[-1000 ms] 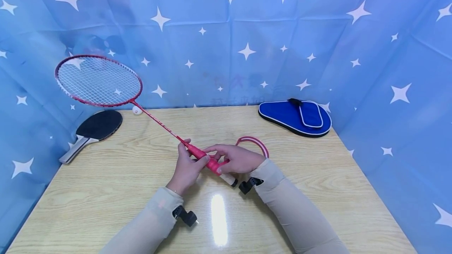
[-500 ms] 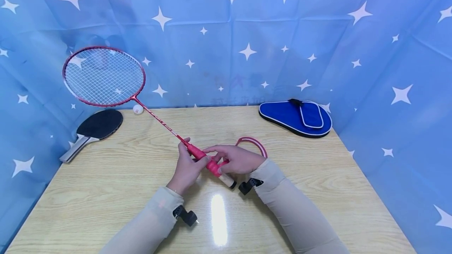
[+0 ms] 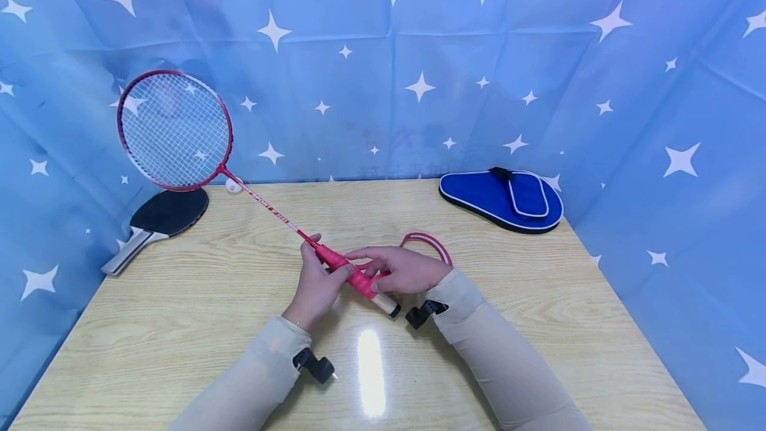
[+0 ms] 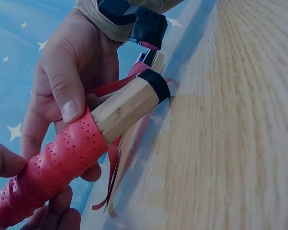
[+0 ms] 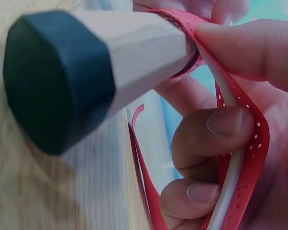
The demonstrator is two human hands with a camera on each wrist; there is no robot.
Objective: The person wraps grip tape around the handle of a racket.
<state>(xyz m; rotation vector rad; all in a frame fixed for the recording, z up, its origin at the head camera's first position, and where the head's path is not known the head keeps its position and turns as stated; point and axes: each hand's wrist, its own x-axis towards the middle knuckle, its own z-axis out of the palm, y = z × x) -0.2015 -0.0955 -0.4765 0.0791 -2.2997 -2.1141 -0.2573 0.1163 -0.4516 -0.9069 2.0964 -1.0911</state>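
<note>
A red badminton racket (image 3: 263, 203) slants up to the left, its strung head over the table's back left. My left hand (image 3: 317, 290) holds the upper part of its handle between thumb and fingers. Perforated red grip tape (image 4: 62, 158) covers most of the handle; bare wood (image 4: 125, 106) shows below, ending in a black butt cap (image 5: 58, 81). My right hand (image 3: 411, 270) presses its thumb on the tape at the lower edge of the wrap. The tape's loose length runs through its curled fingers, as the right wrist view shows, and loops onto the table behind the hand.
A black table tennis bat (image 3: 170, 211) lies at the back left, near a small white ball (image 3: 233, 185). A blue bat case (image 3: 499, 199) with white piping lies at the back right. Blue star-patterned cloth (image 3: 371, 72) stands behind the wooden table (image 3: 509, 258).
The racket has turned about its shaft, so its head faces the head camera more fully and reaches higher. Both hands stay in nearly the same place; the loose tape loop has shifted slightly.
</note>
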